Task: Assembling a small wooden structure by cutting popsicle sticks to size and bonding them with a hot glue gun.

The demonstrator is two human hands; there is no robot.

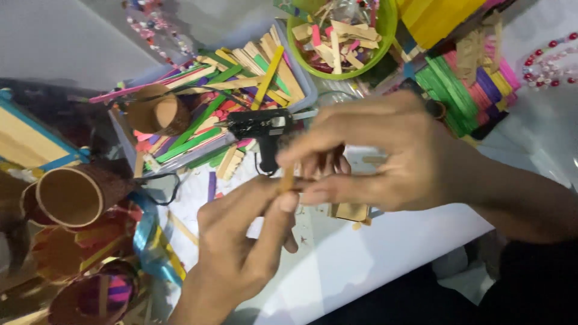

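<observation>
A small plain wooden stick piece (288,179) sits between the two hands, standing roughly upright in the middle of the view; the right hand (385,157) pinches it from above and the side, thumb and forefinger closed narrowly on it, the other fingers curled under; the left hand (241,241) comes up from below with thumb and forefinger pressed to the lower part of the same piece, so both hands are closed on it, likely to steady so small a part from two ends. What lies under the fingers is hidden.

Just behind the hands a black glue gun (260,128) lies propped on its stand, nozzle to the right, close enough to be picked up at once; its cord (165,180) loops off to the left. Beyond it a shallow tray (304,84) holds loose coloured and plain sticks, and past the right hand a green bowl (385,36) holds short cut pieces. To the far right of the right hand lie sorted bundles of green, pink and purple sticks (466,93); strings of beads (551,63) lie further out.

Left of the left hand a cardboard tube (72,194) lies on its side, another tube (158,112) above it; all rests on a white table (385,253).
</observation>
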